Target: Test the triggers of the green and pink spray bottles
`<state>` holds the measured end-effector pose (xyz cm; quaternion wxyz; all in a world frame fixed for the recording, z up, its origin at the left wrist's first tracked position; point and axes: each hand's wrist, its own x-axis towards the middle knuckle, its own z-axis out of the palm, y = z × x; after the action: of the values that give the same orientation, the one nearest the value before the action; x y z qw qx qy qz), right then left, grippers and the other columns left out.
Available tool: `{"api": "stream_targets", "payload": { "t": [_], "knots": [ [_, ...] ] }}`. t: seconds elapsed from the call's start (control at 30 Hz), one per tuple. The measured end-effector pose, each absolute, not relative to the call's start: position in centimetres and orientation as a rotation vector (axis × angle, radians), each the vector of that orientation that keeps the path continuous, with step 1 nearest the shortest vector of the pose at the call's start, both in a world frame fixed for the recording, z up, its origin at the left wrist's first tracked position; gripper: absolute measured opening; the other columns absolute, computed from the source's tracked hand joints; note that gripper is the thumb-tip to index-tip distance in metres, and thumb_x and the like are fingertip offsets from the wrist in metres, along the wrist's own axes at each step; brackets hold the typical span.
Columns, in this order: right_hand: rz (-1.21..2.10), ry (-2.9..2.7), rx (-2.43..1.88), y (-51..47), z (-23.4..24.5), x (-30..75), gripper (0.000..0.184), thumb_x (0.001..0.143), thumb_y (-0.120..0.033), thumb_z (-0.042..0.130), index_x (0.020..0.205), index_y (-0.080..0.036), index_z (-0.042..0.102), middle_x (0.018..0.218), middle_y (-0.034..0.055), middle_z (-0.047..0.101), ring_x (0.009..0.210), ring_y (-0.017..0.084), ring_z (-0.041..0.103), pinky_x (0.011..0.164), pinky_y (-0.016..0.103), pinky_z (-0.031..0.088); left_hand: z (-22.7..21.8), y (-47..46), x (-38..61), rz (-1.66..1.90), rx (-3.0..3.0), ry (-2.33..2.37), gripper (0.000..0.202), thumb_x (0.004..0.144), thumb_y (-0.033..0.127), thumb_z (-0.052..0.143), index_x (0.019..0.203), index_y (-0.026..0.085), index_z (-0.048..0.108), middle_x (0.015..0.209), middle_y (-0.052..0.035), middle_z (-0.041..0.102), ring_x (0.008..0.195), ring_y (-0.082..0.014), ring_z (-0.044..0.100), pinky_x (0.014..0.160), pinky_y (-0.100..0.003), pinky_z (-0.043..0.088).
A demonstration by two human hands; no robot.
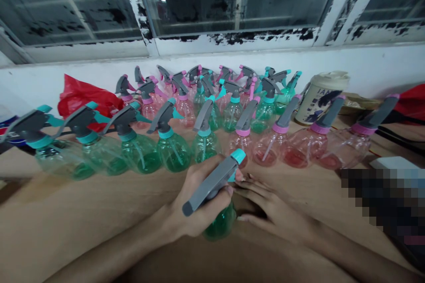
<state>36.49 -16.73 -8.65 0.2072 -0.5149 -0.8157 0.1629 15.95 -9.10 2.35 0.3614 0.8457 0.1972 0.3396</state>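
Note:
In front of me stands a green spray bottle [219,225] with a grey and turquoise trigger head, tilted slightly. My left hand [194,208] is wrapped around its neck and trigger. My right hand [277,212] is open beside the bottle, its fingers stretched toward it; whether the fingertips touch it is hard to see. Behind my hands runs a row of spray bottles. On the left are green ones with turquoise collars, such as this bottle [174,152]. Pink ones with pink collars, such as this bottle [265,150], continue on the right.
Several more pink and green spray bottles crowd by the wall, among them a green bottle [233,112]. A red plastic bag [79,99] lies at the back left. A lidded paper cup [320,99] stands at the back right. Black cables [398,135] lie on the right.

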Motion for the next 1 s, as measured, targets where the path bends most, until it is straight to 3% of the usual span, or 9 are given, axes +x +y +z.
{"api": "stream_targets", "payload": {
  "t": [0.1,0.3,0.43,0.77,1.0],
  "knots": [
    [0.455,-2.273,-1.437,-16.76,-8.7,36.55,0.061,0.092,-0.052,0.051,0.145,-0.025,0.038,0.149,0.004,0.043,0.14,0.023,0.033,0.116,0.05,0.027,2.28,-8.93,15.94,0.915,2.217,0.467,0.018,0.077,0.015,0.052,0.087,0.022,0.064,0.073,0.0002,0.065,0.062,-0.0152,0.064,0.053,-0.024,0.05],
    [0.479,-2.268,-1.436,-16.72,-8.84,36.56,0.059,0.091,-0.053,0.051,0.142,-0.024,0.044,0.149,0.0053,0.043,0.141,0.024,0.032,0.116,0.049,0.027,2.05,-9.18,16.36,0.939,2.196,0.552,0.013,0.076,0.019,0.052,0.086,0.024,0.06,0.074,0.0,0.062,0.064,-0.0167,0.063,0.064,-0.029,0.055],
    [0.468,-2.288,-1.461,-16.73,-8.7,36.5,0.062,0.092,-0.055,0.048,0.144,-0.022,0.04,0.151,0.0056,0.04,0.142,0.023,0.03,0.117,0.048,0.026,1.94,-9.38,16.4,0.887,2.16,0.614,0.005,0.079,0.022,0.052,0.08,0.022,0.056,0.073,-0.0003,0.06,0.066,-0.0165,0.062,0.07,-0.031,0.056],
    [0.468,-2.276,-1.463,-16.74,-8.51,36.53,0.058,0.091,-0.055,0.049,0.139,-0.022,0.047,0.149,0.007,0.043,0.141,0.024,0.033,0.116,0.049,0.028,1.92,-9.55,16.38,0.888,2.142,0.584,0.012,0.082,0.021,0.053,0.091,0.02,0.061,0.08,-0.0009,0.061,0.068,-0.015,0.061,0.072,-0.031,0.056],
    [0.449,-2.265,-1.419,-16.7,-8.8,36.66,0.059,0.091,-0.053,0.052,0.143,-0.025,0.042,0.148,0.0062,0.044,0.14,0.025,0.034,0.115,0.051,0.029,1.87,-9.74,16.28,0.901,2.15,0.644,0.009,0.082,0.023,0.054,0.084,0.019,0.062,0.079,-0.0023,0.064,0.068,-0.0164,0.062,0.073,-0.034,0.057]
  ]
}}
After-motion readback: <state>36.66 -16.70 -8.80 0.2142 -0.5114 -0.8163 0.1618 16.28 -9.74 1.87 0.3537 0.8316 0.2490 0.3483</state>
